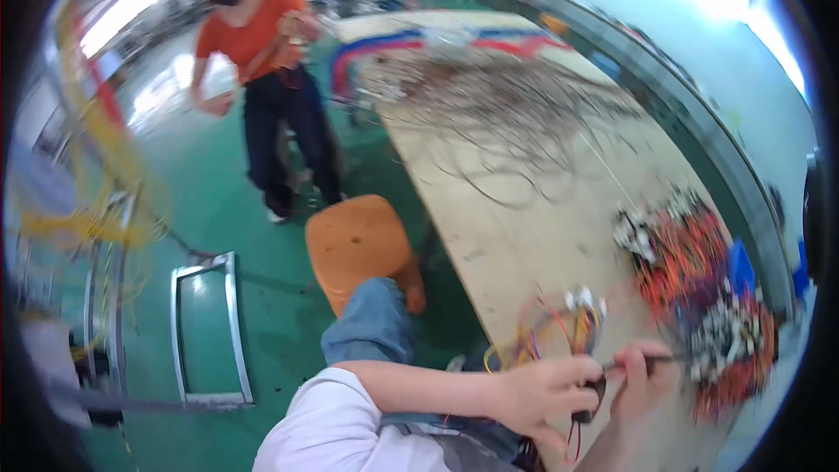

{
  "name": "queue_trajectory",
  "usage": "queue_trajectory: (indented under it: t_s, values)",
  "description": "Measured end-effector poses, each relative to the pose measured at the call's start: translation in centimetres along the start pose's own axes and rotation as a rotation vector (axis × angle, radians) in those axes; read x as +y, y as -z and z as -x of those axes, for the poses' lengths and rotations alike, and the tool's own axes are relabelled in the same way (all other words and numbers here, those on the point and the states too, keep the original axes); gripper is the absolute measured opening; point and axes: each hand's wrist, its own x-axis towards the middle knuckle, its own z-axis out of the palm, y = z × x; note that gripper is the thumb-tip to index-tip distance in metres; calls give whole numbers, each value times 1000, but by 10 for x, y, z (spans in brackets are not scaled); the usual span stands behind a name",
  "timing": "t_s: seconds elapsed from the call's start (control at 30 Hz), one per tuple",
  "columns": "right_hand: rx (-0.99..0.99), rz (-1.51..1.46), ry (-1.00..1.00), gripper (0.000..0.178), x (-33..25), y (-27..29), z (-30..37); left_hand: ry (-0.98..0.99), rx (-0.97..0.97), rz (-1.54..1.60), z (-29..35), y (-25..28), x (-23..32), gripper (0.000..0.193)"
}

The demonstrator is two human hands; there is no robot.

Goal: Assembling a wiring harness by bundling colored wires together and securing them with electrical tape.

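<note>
"How many hands?"
"Two: left hand wrapped around one black part, right hand pinching one dark strand."
"Black part's place?"
"Near the tabletop's left edge; two wire piles rightward, bare room ahead."

The area is a wiring workshop, indicated by the long worktable, heaped wires, orange wire bundles and green floor.

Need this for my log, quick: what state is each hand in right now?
Left hand: closed, holding a small black piece.
Right hand: closed on a thin dark strand; blur hides exactly what it is.
</note>
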Motion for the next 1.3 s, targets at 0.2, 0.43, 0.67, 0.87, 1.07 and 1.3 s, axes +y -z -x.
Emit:
queue_trajectory:
  t_s: [0.2,0.43,0.67,0.87,1.07,1.3]
  values:
    - [-202,-21,-47,12,-16,-23,-16,450,240,284,-10,7,-7,63]
    - [-284,17,185,11,-16,-21,-9,681,223,45,-40,6,-14,85]
    - [-98,-493,-162,9,-10,-22,-3,805,173,790,-35,16,-10,73]
    - [67,-499,-231,9,-8,-24,-10,873,449,981,-25,15,-4,60]
    - [99,-371,-224,10,-3,-19,-13,342,370,185,-11,11,6,60]
    - [-2,-286,-259,7,-9,-15,-20,97,58,-66,-22,25,9,29]
